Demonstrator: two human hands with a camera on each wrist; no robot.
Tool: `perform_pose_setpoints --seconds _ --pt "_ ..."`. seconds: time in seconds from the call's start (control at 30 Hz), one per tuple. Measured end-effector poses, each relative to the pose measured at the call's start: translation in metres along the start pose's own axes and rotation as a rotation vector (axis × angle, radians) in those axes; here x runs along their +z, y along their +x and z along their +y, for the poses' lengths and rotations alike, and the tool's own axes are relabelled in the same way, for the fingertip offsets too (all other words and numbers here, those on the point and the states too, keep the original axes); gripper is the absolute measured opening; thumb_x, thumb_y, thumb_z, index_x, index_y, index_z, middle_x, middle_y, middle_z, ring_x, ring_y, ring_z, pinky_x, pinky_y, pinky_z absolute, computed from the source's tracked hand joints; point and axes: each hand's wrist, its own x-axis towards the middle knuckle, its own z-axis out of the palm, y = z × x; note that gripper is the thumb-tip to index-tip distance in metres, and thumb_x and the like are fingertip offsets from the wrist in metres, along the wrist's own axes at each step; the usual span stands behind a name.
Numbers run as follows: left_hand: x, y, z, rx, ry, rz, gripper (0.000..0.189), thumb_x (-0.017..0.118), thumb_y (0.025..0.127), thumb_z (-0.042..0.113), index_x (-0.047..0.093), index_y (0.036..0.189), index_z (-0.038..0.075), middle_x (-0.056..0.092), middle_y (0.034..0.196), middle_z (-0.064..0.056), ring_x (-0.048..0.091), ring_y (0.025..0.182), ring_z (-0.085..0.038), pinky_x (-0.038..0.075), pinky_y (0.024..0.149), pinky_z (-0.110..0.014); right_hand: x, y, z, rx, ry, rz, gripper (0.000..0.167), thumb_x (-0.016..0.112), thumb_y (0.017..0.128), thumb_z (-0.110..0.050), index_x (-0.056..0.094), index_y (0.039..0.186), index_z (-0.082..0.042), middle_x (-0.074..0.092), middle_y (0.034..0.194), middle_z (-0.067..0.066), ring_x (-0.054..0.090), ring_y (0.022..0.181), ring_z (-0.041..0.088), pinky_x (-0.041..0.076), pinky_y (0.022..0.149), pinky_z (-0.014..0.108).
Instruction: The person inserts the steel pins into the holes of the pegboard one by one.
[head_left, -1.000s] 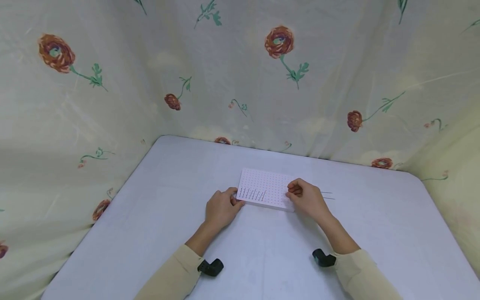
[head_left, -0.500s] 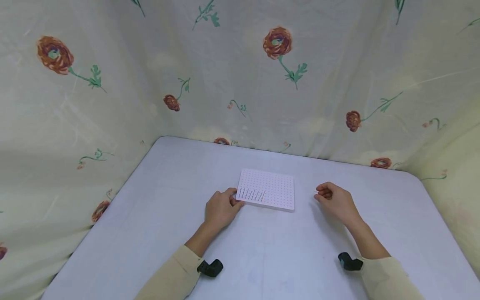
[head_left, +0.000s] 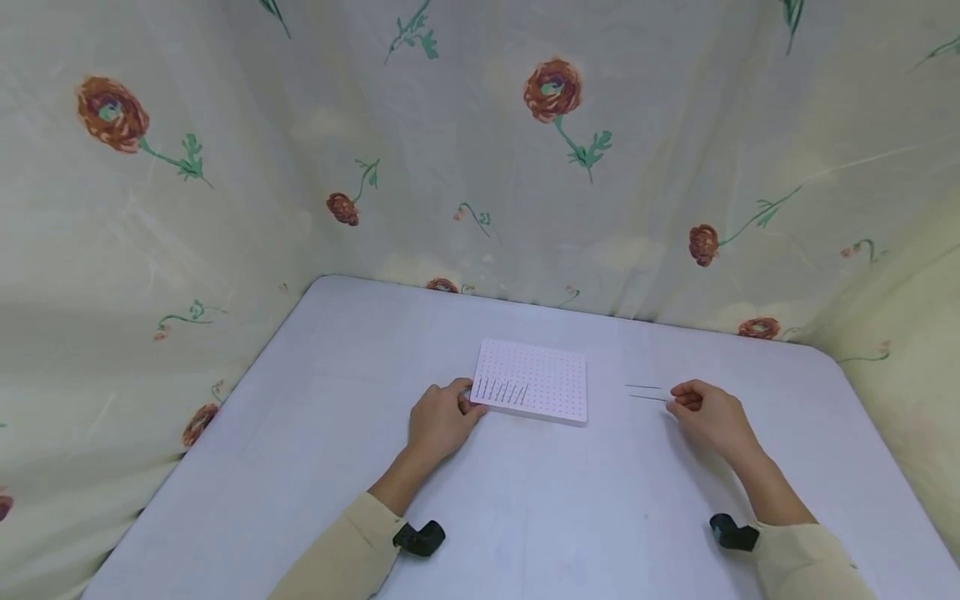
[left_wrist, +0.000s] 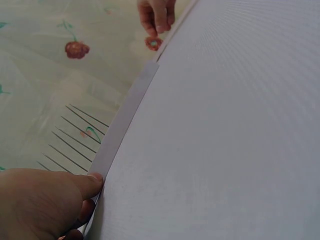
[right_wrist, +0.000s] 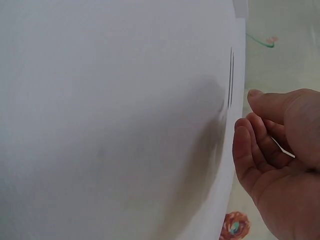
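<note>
A white board with a grid of small holes (head_left: 547,379) lies mid-table. Several thin dark rods (left_wrist: 72,142) stand in a row in the holes along its front left. My left hand (head_left: 441,421) grips the board's front left corner, thumb against its front side (left_wrist: 122,122). Two more thin rods lie on the table right of the board, a far one (head_left: 643,386) and a near one (head_left: 648,397). At the near rod's right end are the fingertips of my right hand (head_left: 711,419). In the right wrist view its thumb and fingers stand apart with nothing between them.
The white table (head_left: 525,508) reaches back to a pale curtain (head_left: 420,125) printed with flowers, which hangs behind it and along both sides. A black wrist camera (head_left: 420,539) sits at the left cuff, another camera (head_left: 733,533) at the right one.
My right hand has moved rightward from the board's right edge, over the two loose rods, to their right ends. Both loose rods now show fully. My left hand still grips the board.
</note>
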Motion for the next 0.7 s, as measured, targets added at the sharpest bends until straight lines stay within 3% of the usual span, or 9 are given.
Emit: perform_pose_setpoints --seconds 0.27,0.7 --pt "0.001 0.0 0.0 -0.006 -0.003 -0.003 0.048 0.081 0.088 0.034 0.069 0.129 0.011 0.056 0.067 0.008 0.047 0.067 -0.011 0.035 0.057 -0.024 -0.001 -0.001 0.017 0.044 -0.029 -0.029 0.032 0.065 0.096 -0.021 0.063 0.116 0.004 0.069 0.106 0.021 0.064 0.098 0.034 0.049 0.085 0.049" --pt "0.003 0.001 -0.002 0.006 0.001 0.008 0.048 0.081 0.088 0.034 0.07 0.128 0.011 0.056 0.068 0.009 0.047 0.066 -0.01 0.035 0.057 -0.024 0.001 0.004 0.017 0.07 -0.058 -0.061 0.033 0.067 0.096 -0.019 0.062 0.115 0.006 0.067 0.101 0.02 0.061 0.093 0.032 0.048 0.083 0.047"
